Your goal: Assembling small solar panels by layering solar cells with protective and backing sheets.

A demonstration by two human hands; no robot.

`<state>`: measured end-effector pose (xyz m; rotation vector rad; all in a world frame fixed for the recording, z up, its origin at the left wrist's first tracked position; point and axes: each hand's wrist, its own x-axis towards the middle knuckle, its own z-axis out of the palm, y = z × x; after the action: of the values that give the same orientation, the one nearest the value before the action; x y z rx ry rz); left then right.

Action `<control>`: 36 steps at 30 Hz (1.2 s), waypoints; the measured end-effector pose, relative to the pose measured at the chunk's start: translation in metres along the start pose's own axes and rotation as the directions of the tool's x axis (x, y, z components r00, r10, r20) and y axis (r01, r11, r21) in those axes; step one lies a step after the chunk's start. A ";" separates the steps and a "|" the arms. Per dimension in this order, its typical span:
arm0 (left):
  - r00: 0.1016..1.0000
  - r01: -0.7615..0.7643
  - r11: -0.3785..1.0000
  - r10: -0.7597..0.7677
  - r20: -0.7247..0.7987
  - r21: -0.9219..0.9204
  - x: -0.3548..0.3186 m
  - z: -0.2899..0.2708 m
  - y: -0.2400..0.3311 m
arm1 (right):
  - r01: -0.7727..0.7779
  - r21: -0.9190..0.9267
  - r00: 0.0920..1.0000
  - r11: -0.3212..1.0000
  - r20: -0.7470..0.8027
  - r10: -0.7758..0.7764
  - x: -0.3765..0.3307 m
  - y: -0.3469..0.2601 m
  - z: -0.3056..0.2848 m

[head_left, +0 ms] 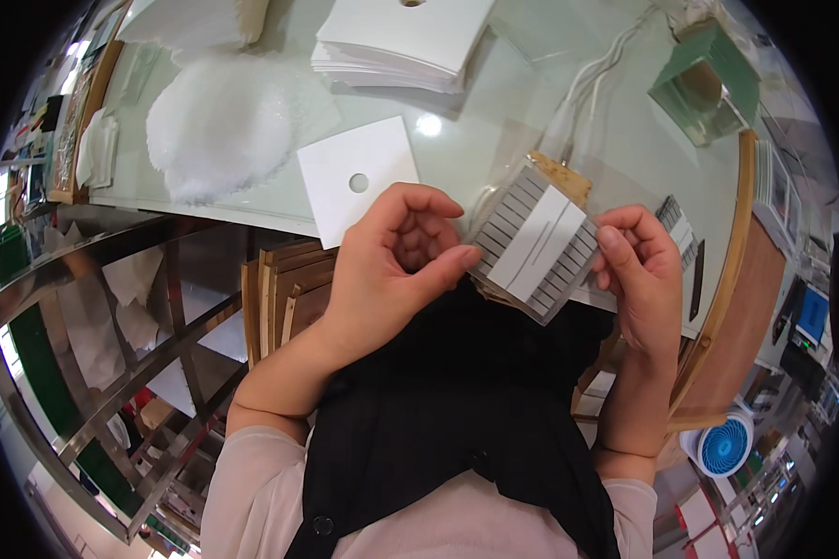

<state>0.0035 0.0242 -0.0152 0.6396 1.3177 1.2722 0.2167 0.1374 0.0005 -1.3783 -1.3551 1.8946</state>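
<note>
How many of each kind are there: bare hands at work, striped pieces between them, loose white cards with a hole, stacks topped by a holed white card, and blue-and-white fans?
Bare hands: 2 (left hand, right hand)
Striped piece: 1
Loose holed card: 1
Card stack: 1
Fan: 1
Total: 6

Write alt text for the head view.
A person's right hand pinches a clear-sleeved striped card, the left hand at its opposite side. A white square sheet with a hole lies nearby on a pale table.
</note>
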 end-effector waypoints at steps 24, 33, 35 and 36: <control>0.746 -0.442 0.370 0.657 0.106 0.817 -0.011 -0.066 -0.016 | 0.158 -0.008 0.976 0.987 -0.149 -0.158 -0.014 -0.004 -0.015; 0.466 -0.586 -0.023 0.808 0.360 0.810 -0.033 -0.107 -0.007 | 0.348 -0.200 0.908 0.916 -0.172 -0.383 -0.043 -0.012 0.016; 0.559 -0.595 0.533 0.812 -0.167 0.602 -0.047 -0.083 -0.005 | 0.392 -0.262 0.896 0.882 -0.108 -0.430 -0.053 -0.016 0.030; 0.676 -0.569 0.733 0.675 -0.296 0.372 -0.051 -0.068 0.000 | 0.431 -0.324 0.883 0.842 -0.042 -0.468 -0.056 -0.019 0.036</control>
<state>-0.0491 -0.0424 -0.0132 1.1210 1.7047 1.9028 0.2039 0.0850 0.0443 -1.1453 -1.7821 1.3111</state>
